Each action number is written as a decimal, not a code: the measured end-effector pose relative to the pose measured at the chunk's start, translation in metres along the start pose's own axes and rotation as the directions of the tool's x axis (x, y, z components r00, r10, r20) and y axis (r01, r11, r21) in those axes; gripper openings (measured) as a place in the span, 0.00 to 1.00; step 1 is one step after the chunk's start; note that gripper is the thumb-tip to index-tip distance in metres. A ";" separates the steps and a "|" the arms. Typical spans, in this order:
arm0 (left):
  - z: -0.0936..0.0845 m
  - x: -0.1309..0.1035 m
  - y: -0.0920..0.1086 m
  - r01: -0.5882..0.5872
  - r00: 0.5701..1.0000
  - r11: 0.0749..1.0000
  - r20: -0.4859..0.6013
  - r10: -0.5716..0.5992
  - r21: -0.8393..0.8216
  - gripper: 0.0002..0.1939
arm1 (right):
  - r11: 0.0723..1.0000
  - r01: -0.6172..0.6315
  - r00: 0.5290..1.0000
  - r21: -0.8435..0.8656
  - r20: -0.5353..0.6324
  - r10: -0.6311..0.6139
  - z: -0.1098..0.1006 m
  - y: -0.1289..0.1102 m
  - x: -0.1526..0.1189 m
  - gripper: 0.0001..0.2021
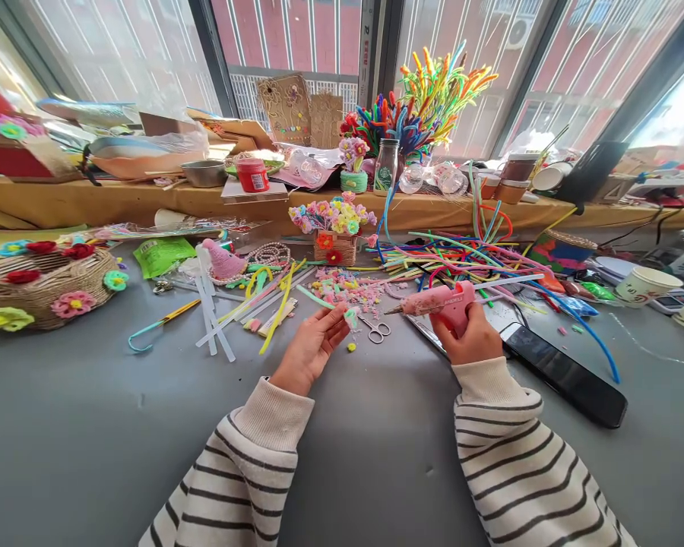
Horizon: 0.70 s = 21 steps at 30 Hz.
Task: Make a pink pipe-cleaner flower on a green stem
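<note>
My left hand [315, 343] pinches a small pale-green pipe-cleaner flower [351, 317], and its thin stem sticks out to the left past my fingers. In my right hand [474, 338] is a pink hot glue gun [441, 302], my fingers wrapped round its handle. The gun's metal nozzle points left, a short gap away from the flower. A clear glue stick [510, 282] juts from the back of the gun. Small scissors [376, 330] lie between my hands, beside a yellow pompom [351, 347]. Behind them spreads a heap of pink and pastel bits [347, 289].
A black phone [567, 372] lies right of my right hand. Loose pipe cleaners [456, 254] pile up behind the gun. Glue sticks [208, 315] and a hook tool [163, 323] lie at left, near a flower-trimmed basket [91, 277]. A flower pot [335, 247] stands at the back.
</note>
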<state>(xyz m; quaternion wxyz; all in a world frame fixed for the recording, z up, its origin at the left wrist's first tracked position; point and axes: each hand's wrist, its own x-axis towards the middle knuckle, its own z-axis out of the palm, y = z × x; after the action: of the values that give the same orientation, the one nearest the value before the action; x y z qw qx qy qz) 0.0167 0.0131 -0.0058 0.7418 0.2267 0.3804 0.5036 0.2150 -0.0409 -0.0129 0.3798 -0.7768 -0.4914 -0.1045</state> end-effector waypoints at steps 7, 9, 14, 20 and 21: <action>0.001 0.003 -0.002 0.003 1.000 1.000 0.029 -0.003 -0.022 0.05 | 0.985 -0.031 0.999 0.167 0.026 0.027 0.001 -0.005 -0.003 0.29; 0.002 0.003 -0.003 0.009 0.999 0.999 0.035 -0.007 -0.048 0.05 | 0.981 -0.002 1.000 0.196 0.021 -0.002 0.002 -0.004 -0.003 0.32; 0.008 0.004 -0.007 0.036 0.999 0.993 0.039 -0.032 -0.114 0.06 | 0.978 0.105 0.994 0.182 -0.029 -0.101 0.008 -0.004 -0.006 0.25; 0.010 0.004 -0.010 0.054 0.996 0.992 0.075 -0.046 -0.117 0.06 | 0.972 0.151 0.988 0.182 -0.047 -0.145 0.012 -0.001 -0.009 0.20; 0.010 0.004 -0.010 0.056 0.996 0.992 0.077 -0.048 -0.114 0.07 | 0.969 0.160 0.987 0.188 -0.045 -0.154 0.012 -0.001 -0.009 0.19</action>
<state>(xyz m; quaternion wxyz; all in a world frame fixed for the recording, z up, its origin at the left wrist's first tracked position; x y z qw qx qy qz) 0.0312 0.0131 -0.0085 0.7803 0.1918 0.3285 0.4965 0.2073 -0.0385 -0.0253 0.4505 -0.6937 -0.5533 -0.0983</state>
